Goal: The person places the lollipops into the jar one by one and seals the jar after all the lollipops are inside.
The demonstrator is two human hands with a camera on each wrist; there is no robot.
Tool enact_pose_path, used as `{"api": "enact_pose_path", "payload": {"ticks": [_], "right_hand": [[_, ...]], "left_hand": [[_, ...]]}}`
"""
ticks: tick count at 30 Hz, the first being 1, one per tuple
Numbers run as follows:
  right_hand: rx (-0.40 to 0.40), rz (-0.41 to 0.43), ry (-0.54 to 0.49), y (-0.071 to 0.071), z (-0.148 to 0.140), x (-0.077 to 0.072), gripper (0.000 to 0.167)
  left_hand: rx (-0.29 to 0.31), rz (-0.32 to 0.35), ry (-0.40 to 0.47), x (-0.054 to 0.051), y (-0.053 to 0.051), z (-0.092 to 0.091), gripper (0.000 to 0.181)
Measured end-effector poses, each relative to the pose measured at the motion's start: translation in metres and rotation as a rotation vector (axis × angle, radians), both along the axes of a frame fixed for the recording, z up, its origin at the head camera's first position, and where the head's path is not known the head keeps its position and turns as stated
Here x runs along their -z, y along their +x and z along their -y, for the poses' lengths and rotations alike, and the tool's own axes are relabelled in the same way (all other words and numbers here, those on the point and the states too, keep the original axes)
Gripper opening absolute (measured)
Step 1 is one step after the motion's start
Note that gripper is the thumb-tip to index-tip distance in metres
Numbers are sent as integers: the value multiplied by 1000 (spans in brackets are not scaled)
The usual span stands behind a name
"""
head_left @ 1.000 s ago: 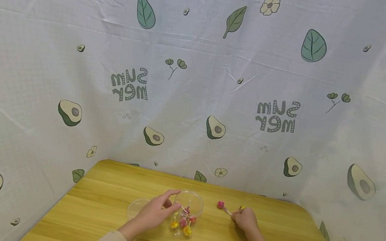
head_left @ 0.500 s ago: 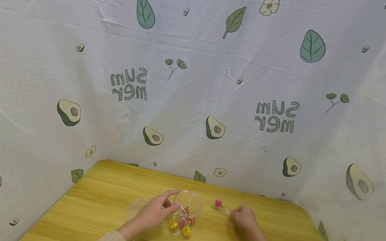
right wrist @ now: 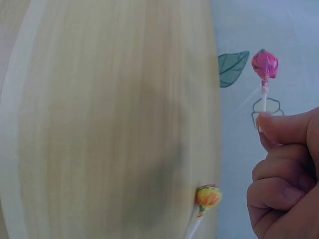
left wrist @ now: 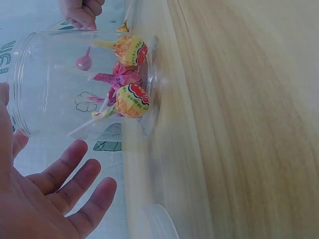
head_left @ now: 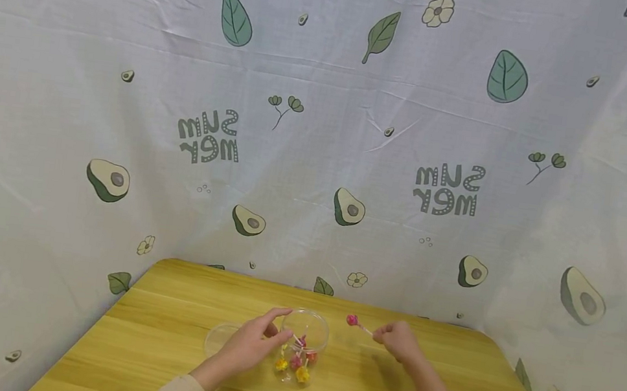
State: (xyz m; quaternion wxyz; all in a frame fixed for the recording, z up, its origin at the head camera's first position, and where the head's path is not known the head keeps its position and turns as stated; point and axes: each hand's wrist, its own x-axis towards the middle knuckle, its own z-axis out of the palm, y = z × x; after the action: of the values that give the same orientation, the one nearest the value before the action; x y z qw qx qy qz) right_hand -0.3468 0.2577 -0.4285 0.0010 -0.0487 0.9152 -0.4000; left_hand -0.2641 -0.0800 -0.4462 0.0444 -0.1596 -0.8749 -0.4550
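In the head view my left hand [head_left: 248,346] holds a clear round jar [head_left: 325,335] near its rim, with thumb and index finger against it. Its other fingers [left wrist: 94,199] are spread apart from the jar in the left wrist view. The jar stands upright with several wrapped lollipops inside, among them yellow ones [left wrist: 132,101] and pink ones [left wrist: 119,78]. To the right, my right hand [head_left: 399,342] pinches the white stick of a pink lollipop [right wrist: 265,63] between thumb and index finger, above the table. The candy end points away from the fingers.
On the wooden table [head_left: 164,360], a clear lid [head_left: 215,339] lies left of the jar, partly behind the left hand. A yellow lollipop [right wrist: 208,197] lies near the table's far edge, below the right hand. A patterned curtain [head_left: 306,155] hangs behind and beside the table.
My right hand has lifted the pink lollipop off the table by its stick, moving slightly up and left. The left hand and jar have stayed in place.
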Motion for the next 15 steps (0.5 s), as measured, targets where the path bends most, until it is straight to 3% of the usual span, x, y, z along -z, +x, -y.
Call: {"api": "enact_pose_path", "payload": {"ticks": [10,15], "right_hand": [[-47,39,-39,2,7,-25,14],[-98,37,14,4,10,-42,15]], "left_hand": [[4,-5,-1,1,-1,0,61],[-5,2,-6,1,-2,0,61]]}}
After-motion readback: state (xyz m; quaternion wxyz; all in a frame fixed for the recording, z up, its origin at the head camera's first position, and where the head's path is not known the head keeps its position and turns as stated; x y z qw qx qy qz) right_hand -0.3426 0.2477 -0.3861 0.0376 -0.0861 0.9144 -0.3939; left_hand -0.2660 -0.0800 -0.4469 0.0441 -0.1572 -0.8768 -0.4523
